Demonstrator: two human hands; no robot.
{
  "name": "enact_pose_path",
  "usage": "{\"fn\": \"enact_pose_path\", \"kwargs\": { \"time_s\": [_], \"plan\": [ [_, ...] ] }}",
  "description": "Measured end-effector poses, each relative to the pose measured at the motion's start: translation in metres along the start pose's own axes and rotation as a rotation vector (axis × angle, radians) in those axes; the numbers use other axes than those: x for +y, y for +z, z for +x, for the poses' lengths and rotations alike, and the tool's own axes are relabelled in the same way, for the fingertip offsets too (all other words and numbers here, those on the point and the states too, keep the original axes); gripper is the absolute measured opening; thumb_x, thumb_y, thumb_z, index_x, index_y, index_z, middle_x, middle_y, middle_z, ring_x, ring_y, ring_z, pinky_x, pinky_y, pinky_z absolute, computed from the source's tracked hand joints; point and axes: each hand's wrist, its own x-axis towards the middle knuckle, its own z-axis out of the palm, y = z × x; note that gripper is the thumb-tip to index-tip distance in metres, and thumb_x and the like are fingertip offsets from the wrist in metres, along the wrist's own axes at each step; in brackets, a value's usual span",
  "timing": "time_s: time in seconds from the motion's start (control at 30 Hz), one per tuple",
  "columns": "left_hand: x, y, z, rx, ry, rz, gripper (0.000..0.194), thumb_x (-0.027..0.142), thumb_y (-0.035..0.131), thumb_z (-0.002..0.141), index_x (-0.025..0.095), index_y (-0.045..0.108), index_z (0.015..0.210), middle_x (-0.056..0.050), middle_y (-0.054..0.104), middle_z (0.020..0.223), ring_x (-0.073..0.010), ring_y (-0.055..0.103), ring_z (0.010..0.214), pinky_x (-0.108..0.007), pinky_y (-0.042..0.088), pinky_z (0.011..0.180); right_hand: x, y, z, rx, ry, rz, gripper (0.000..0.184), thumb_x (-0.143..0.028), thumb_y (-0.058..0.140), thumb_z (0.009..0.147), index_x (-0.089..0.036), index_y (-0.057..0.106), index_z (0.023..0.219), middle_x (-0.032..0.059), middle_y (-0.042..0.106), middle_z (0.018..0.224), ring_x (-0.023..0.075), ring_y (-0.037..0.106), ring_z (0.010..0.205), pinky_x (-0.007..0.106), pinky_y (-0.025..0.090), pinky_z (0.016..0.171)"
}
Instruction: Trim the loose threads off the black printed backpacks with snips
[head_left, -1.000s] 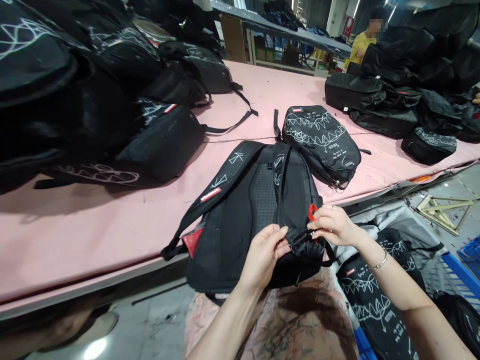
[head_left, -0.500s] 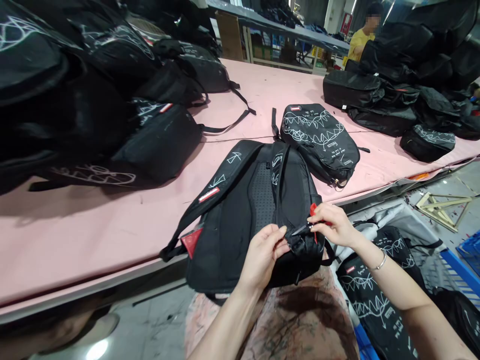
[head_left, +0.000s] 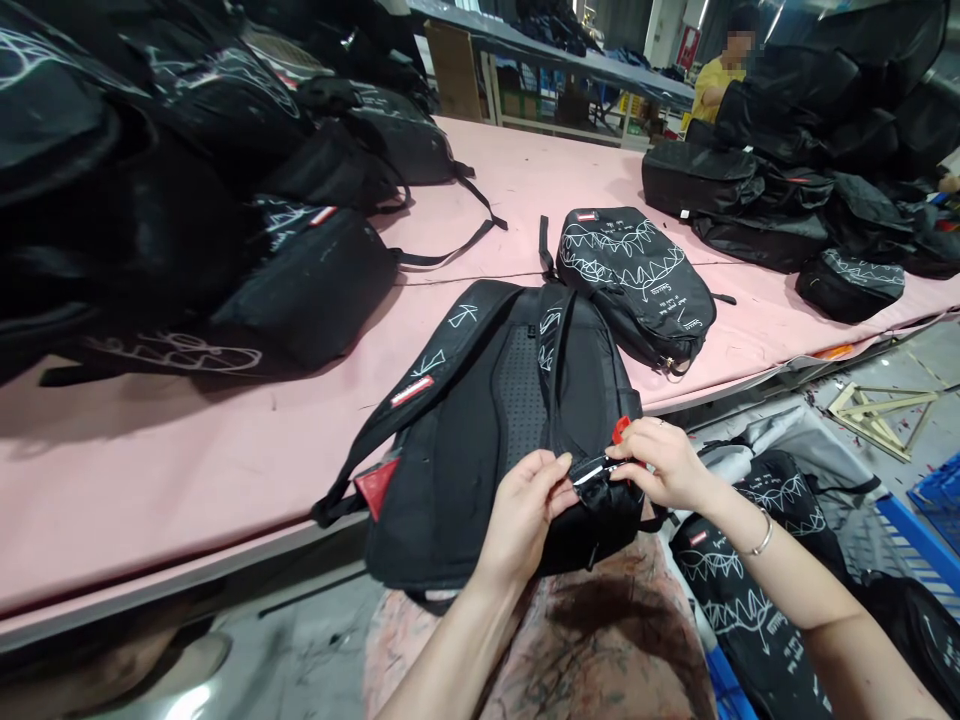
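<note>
A black backpack (head_left: 450,490) lies at the table's front edge, its straps and padded back facing up. My left hand (head_left: 529,505) pinches a bit of black fabric near its lower right side. In my right hand (head_left: 664,462) are small scissors with red handles (head_left: 621,430). Their metal blades (head_left: 591,473) point left, close to my left fingertips and against the fabric. The exact spot under the blades is partly hidden by my fingers. A red triangular tab (head_left: 377,487) shows at the bag's left side.
Another backpack (head_left: 637,280) with white line drawings lies just behind. Black bags are heaped at left (head_left: 300,300) and at right (head_left: 780,190) on the pink table (head_left: 225,470). More bags (head_left: 739,570) sit in a blue-framed cart at lower right. A person in yellow (head_left: 712,88) is far back.
The scissors have turned slightly, and their blades now catch the light beside my left fingertips. My right hand has shifted a little left; my left hand keeps its hold on the fabric.
</note>
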Motion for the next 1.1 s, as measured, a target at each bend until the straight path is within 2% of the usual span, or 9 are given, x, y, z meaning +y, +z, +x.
{"fn": "enact_pose_path", "kwargs": {
  "time_s": [0.23,0.37,0.47,0.57,0.73,0.83,0.97,1.03,1.1],
  "plan": [
    [0.001,0.001,-0.002,0.027,-0.008,-0.015,0.046,0.031,0.075,0.054,0.012,0.035,0.065,0.004,0.036,0.06,-0.004,0.038,0.056,-0.016,0.042,0.052,-0.004,0.006,-0.004,0.072,0.028,-0.022,0.007,-0.021,0.057,0.079,-0.014,0.056,0.076,0.0026,0.056,0.074,0.01,0.049,0.072,0.024,0.037,0.068],
    [0.003,-0.001,-0.001,0.044,-0.014,-0.012,0.046,0.032,0.076,0.053,0.011,0.037,0.066,0.003,0.04,0.06,-0.0048,0.041,0.058,-0.016,0.043,0.053,-0.006,0.012,-0.013,0.194,0.36,0.25,0.011,-0.024,0.054,0.081,-0.013,0.056,0.084,0.0037,0.056,0.079,0.0094,0.052,0.074,0.022,0.041,0.068],
    [0.003,-0.001,-0.001,0.049,-0.018,0.009,0.046,0.034,0.076,0.054,0.011,0.038,0.066,0.003,0.041,0.06,-0.0044,0.041,0.057,-0.016,0.043,0.054,-0.011,0.014,-0.017,0.171,0.585,0.459,0.025,-0.026,0.059,0.075,-0.015,0.054,0.097,0.003,0.056,0.087,0.0082,0.052,0.073,0.019,0.043,0.065],
    [0.003,0.001,-0.001,0.046,-0.024,0.028,0.046,0.036,0.076,0.054,0.011,0.039,0.067,0.002,0.042,0.06,-0.0045,0.042,0.057,-0.016,0.044,0.054,-0.02,0.017,-0.015,0.099,0.539,0.461,0.043,-0.02,0.069,0.06,-0.016,0.057,0.101,0.0021,0.057,0.093,0.0093,0.054,0.08,0.019,0.043,0.072],
    [0.003,0.002,-0.001,0.056,-0.005,0.014,0.045,0.034,0.077,0.052,0.01,0.041,0.066,0.003,0.041,0.059,-0.0043,0.042,0.056,-0.014,0.042,0.051,-0.025,0.027,-0.007,0.086,0.528,0.406,0.016,-0.01,0.053,0.068,-0.014,0.065,0.077,0.0018,0.059,0.074,0.0078,0.054,0.069,0.017,0.041,0.064],
    [0.002,-0.003,-0.001,0.049,0.006,0.018,0.044,0.034,0.076,0.054,0.01,0.042,0.066,0.003,0.042,0.06,-0.0045,0.041,0.057,-0.016,0.043,0.054,-0.013,0.025,-0.007,0.263,0.714,0.494,0.01,-0.02,0.055,0.072,-0.011,0.06,0.069,0.0027,0.055,0.066,0.0081,0.049,0.061,0.019,0.039,0.058],
    [0.001,-0.008,0.0,0.054,0.044,-0.012,0.042,0.032,0.076,0.054,0.011,0.042,0.067,0.003,0.043,0.061,-0.0049,0.042,0.058,-0.017,0.043,0.056,0.006,0.012,-0.016,0.571,0.922,0.656,0.046,-0.047,0.052,0.078,-0.011,0.04,0.052,0.0007,0.038,0.048,0.0048,0.032,0.046,0.018,0.026,0.045],
    [0.001,-0.008,0.0,0.062,0.065,-0.027,0.041,0.03,0.076,0.054,0.011,0.043,0.068,0.003,0.044,0.061,-0.0051,0.043,0.059,-0.017,0.043,0.056,0.005,0.011,-0.022,0.443,0.954,0.723,0.048,-0.051,0.048,0.079,-0.01,0.045,0.055,-0.0011,0.031,0.045,0.0037,0.025,0.043,0.018,0.019,0.042],
    [0.002,-0.005,-0.001,0.058,0.097,-0.041,0.04,0.029,0.076,0.053,0.011,0.044,0.069,0.004,0.045,0.061,-0.0053,0.045,0.059,-0.017,0.044,0.056,-0.006,0.015,-0.027,0.157,0.972,0.798,0.04,-0.048,0.052,0.077,-0.008,0.056,0.075,-0.0018,0.034,0.05,0.0033,0.026,0.044,0.017,0.019,0.043]
  ]
}}
